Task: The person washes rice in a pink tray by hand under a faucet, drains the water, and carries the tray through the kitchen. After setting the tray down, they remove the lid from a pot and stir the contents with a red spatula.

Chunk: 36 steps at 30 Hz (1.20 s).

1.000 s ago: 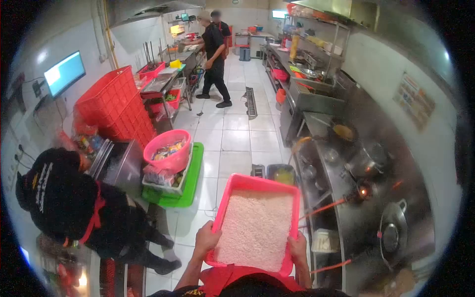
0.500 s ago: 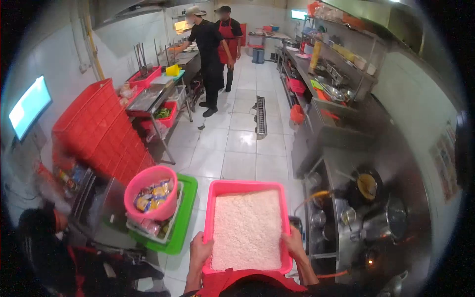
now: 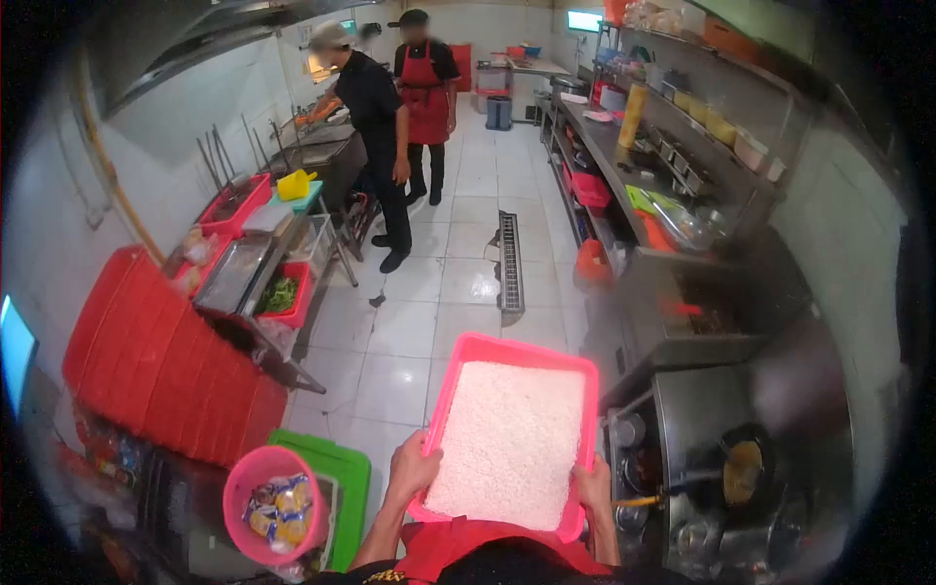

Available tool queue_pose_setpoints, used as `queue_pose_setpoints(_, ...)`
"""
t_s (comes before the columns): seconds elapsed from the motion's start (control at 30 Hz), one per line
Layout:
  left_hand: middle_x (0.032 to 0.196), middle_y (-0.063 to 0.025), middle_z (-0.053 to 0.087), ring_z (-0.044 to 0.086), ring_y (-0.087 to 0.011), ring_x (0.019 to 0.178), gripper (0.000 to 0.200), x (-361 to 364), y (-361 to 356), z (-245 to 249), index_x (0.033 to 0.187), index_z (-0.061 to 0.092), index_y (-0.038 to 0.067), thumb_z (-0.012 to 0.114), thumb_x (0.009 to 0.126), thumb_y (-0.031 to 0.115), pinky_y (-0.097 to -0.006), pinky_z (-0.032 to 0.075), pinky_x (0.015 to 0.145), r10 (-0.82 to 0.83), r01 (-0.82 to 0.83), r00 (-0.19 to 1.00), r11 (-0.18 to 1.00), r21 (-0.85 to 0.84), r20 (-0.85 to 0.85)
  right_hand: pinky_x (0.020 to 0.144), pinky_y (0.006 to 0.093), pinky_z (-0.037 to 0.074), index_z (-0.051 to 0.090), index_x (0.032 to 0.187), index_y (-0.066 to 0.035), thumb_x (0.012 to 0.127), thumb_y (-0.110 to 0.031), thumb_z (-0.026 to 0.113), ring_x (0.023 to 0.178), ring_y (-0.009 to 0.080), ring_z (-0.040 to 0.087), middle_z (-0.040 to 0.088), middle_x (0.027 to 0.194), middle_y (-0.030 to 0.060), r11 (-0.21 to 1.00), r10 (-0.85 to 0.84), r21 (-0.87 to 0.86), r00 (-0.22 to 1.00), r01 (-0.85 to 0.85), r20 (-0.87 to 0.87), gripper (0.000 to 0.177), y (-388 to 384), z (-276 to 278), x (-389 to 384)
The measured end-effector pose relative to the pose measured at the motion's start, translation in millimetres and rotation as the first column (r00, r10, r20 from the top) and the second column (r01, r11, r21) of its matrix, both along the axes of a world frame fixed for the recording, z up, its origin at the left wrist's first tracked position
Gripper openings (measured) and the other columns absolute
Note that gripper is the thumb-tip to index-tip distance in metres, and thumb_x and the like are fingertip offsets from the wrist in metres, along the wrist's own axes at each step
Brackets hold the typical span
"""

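While a pink basin [image 3: 270,502] of snack packets sits at about 8 o'clock, the left hand [image 3: 411,470] and right hand [image 3: 592,487] are spread apart, each gripping a side of the pink tray [image 3: 517,348] of white rice [image 3: 507,444], dead center, stove [image 3: 721,458] at 3 o'clock.

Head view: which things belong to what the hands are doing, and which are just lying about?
In hand: pink tray, rice in it, left hand and right hand gripping its near corners.
Lying about: pink basin of packets, green tray, red crates, pan on the stove, floor drain.
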<state>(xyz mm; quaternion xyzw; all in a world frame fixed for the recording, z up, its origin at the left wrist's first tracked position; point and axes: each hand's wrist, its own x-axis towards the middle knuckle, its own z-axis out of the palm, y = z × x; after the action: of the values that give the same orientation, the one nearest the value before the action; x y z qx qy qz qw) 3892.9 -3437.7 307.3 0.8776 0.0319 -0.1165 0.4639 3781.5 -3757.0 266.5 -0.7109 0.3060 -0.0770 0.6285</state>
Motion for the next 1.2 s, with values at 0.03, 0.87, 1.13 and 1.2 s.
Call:
queue_pose_setpoints(0.03,0.102,-0.0216,0.072,0.069,-0.0394,0.100,0.035,28,-14,1,0.114,0.066,0.004,0.067,0.084,0.021,-0.0447,0.053,0.086,0.004,-0.004,1.000,1.000,0.001,-0.005,0.056,0.0290,0.047,0.064,0.107,0.001,0.083,0.001,0.053,0.063,0.0123,0.057,0.063,0.078,0.0034,1.000,-0.016,0.004,1.000,0.016,0.007,0.026,-14,-9,25)
queue_pose_setpoints(0.87,0.101,-0.0214,0.072,0.069,-0.0387,0.098,0.038,704,-303,-20,0.110,0.069,0.005,0.067,0.083,0.032,-0.0456,0.053,0.084,0.055,-0.057,0.998,0.997,-0.046,-0.041,0.058,0.0256,0.045,0.063,0.107,-0.004,0.089,0.002,0.060,0.067,0.0076,0.056,0.065,0.082,-0.0005,0.996,0.068,-0.070,0.996,-0.064,0.052,0.019,-321,-21,699)
queue_pose_setpoints(1.13,0.095,-0.0226,0.071,0.070,-0.0389,0.093,0.036,916,-399,-21,0.103,0.069,0.006,0.070,0.081,0.036,-0.0455,0.053,0.079,-0.122,0.122,0.993,0.992,0.031,0.000,0.061,0.0259,0.047,0.064,0.107,-0.006,0.090,-0.007,0.059,0.069,0.0075,0.056,0.059,0.077,-0.0031,0.988,-0.123,0.107,0.989,0.114,0.086,0.017,-393,-44,855)
queue_pose_setpoints(1.2,0.094,-0.0222,0.071,0.070,-0.0386,0.092,0.035,992,-447,-42,0.103,0.069,0.007,0.069,0.082,0.035,-0.0458,0.053,0.079,-0.130,0.129,0.992,0.987,0.100,0.004,0.066,0.0271,0.049,0.064,0.111,-0.005,0.089,-0.007,0.060,0.074,0.0092,0.058,0.062,0.081,-0.0017,0.997,-0.083,0.003,0.990,0.083,0.115,0.023,-445,-62,943)
